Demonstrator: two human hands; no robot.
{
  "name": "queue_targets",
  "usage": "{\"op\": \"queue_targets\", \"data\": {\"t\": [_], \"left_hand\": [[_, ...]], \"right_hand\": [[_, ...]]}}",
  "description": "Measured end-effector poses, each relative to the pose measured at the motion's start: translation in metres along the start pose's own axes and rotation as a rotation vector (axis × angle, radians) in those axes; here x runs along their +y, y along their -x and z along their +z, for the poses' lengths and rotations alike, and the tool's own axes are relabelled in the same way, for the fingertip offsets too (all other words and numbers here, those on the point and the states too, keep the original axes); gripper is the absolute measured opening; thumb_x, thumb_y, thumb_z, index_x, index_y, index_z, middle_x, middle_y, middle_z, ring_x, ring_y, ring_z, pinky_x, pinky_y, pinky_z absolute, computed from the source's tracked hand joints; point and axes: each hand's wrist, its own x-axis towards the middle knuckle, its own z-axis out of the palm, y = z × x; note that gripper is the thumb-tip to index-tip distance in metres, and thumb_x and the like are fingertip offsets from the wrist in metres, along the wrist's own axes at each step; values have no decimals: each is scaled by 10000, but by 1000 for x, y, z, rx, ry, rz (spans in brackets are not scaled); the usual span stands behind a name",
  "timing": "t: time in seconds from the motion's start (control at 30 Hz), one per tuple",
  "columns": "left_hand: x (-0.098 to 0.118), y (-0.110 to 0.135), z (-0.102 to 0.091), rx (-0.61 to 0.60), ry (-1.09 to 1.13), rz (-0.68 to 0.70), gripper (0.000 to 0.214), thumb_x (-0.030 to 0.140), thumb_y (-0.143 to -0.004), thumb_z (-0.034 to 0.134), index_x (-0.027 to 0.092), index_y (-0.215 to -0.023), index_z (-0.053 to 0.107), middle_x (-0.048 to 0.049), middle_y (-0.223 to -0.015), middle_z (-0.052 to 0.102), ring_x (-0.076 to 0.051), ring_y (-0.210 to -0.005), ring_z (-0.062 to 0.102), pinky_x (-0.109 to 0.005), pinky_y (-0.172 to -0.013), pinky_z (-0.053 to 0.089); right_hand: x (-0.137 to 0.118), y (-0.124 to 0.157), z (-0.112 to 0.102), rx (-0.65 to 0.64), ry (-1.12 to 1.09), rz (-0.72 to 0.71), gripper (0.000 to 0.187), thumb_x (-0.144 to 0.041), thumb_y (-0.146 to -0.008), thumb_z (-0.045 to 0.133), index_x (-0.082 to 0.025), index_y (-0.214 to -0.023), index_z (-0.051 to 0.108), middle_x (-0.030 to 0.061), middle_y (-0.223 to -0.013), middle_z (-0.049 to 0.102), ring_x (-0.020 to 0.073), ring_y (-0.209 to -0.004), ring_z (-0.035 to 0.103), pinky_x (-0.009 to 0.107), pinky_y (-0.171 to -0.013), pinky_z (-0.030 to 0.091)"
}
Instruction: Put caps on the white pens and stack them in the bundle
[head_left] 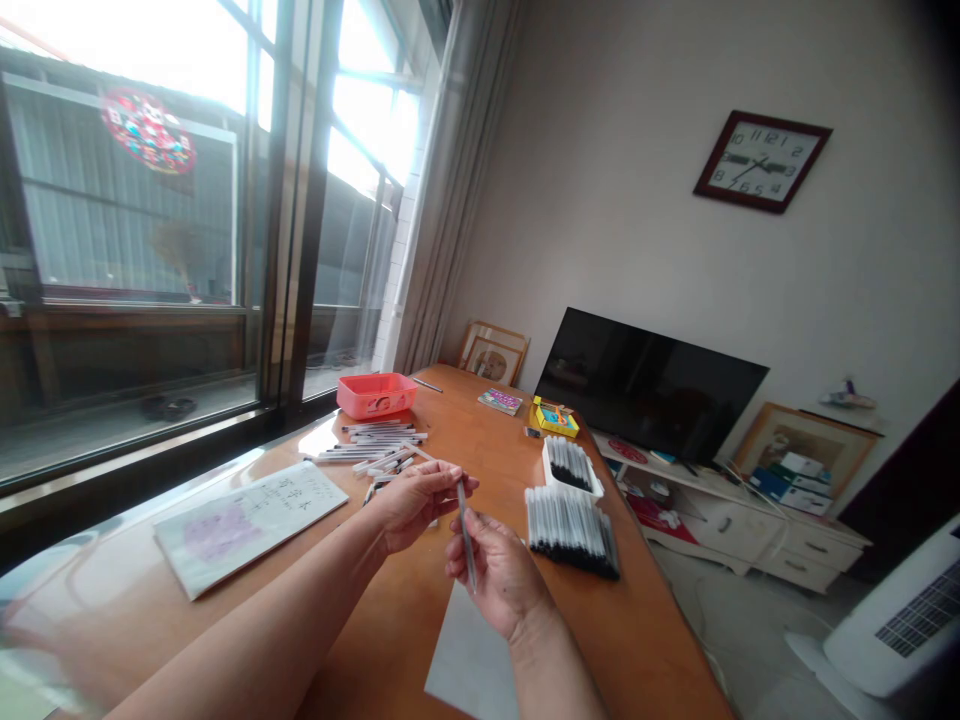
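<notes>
My left hand and my right hand meet above the middle of the orange table. Both pinch one thin pen that stands nearly upright: the left fingers grip its top end, the right hand wraps its lower part. Just behind the left hand lie several loose white pens scattered on the table. A neat row of assembled pens with black ends lies to the right of my hands.
A pink tray stands near the window. A white box of pens, a yellow box and a small booklet sit farther back. A paper pad lies at left, a grey sheet near the front edge.
</notes>
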Motion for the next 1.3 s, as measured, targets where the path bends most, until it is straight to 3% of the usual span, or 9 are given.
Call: {"op": "queue_targets", "data": {"t": [0.13, 0.27, 0.33, 0.47, 0.57, 0.73, 0.87, 0.97, 1.3], "left_hand": [[1, 2, 1, -35, -11, -12, 201, 297, -811, 811, 169, -849, 661, -115, -1019, 781, -196, -934, 718, -272, -783, 501], [0, 3, 0, -92, -98, -38, 264, 361, -828, 789, 136, -947, 719, -156, -1065, 767, -188, -827, 703, -241, -609, 439], [4, 4, -3, -91, -150, -43, 325, 407, -840, 771, 124, -996, 735, -170, -1077, 762, -203, -865, 705, -249, -638, 455], [22, 4, -16, 35, -240, 44, 456, 473, -827, 767, 151, -1146, 714, -166, -1134, 756, -242, -1003, 699, -309, -824, 494], [37, 4, -28, 192, -308, 143, 535, 513, -791, 776, 146, -1172, 697, -170, -1119, 755, -245, -993, 694, -314, -820, 483], [45, 0, -45, 338, -610, 192, 430, 524, -757, 743, 145, -960, 724, -110, -932, 758, -198, -798, 649, -285, -709, 449], [40, -3, -61, 380, -1150, 165, 110, 284, -652, 721, 184, -653, 677, -20, -597, 628, -174, -602, 523, -277, -594, 351], [37, -1, -71, 342, -1444, 84, 54, 174, -573, 683, 206, -538, 655, -24, -533, 583, -185, -565, 490, -292, -584, 304], [23, -8, -83, 291, -1454, 23, 204, 50, -386, 669, 226, -382, 565, -4, -389, 464, -198, -521, 478, -341, -636, 370]], "right_hand": [[-1, 2, 2, -25, -22, 10, 401, -520, -803, 797, -138, -885, 704, 46, -675, 706, 120, -545, 586, 244, -593, 434], [-4, 6, 7, -47, 28, 7, 438, -510, -770, 828, -118, -930, 713, 89, -737, 736, 147, -606, 640, 253, -623, 457], [-6, 6, 7, -41, 24, -3, 431, -501, -779, 822, -114, -941, 721, 96, -760, 740, 156, -649, 655, 258, -653, 476], [-9, 0, -4, 98, -12, -71, 371, -446, -759, 847, -124, -908, 738, 60, -763, 721, 118, -642, 611, 215, -611, 458], [-10, -7, -15, 237, -35, -119, 369, -427, -719, 877, -137, -902, 742, 5, -689, 669, 74, -546, 522, 181, -498, 376], [-11, -15, -27, 352, -59, -148, 387, -418, -686, 891, -136, -897, 731, -17, -627, 629, 62, -461, 455, 189, -421, 319], [-10, -16, -29, 375, -90, -137, 386, -417, -685, 896, -137, -889, 726, -13, -622, 631, 66, -460, 466, 192, -418, 334], [-10, -16, -29, 379, -91, -143, 381, -417, -692, 893, -133, -882, 724, -13, -614, 625, 64, -454, 459, 189, -410, 323], [-10, -16, -27, 377, -108, -147, 338, -397, -709, 877, -138, -867, 728, -2, -615, 631, 76, -470, 469, 192, -410, 332]]}}
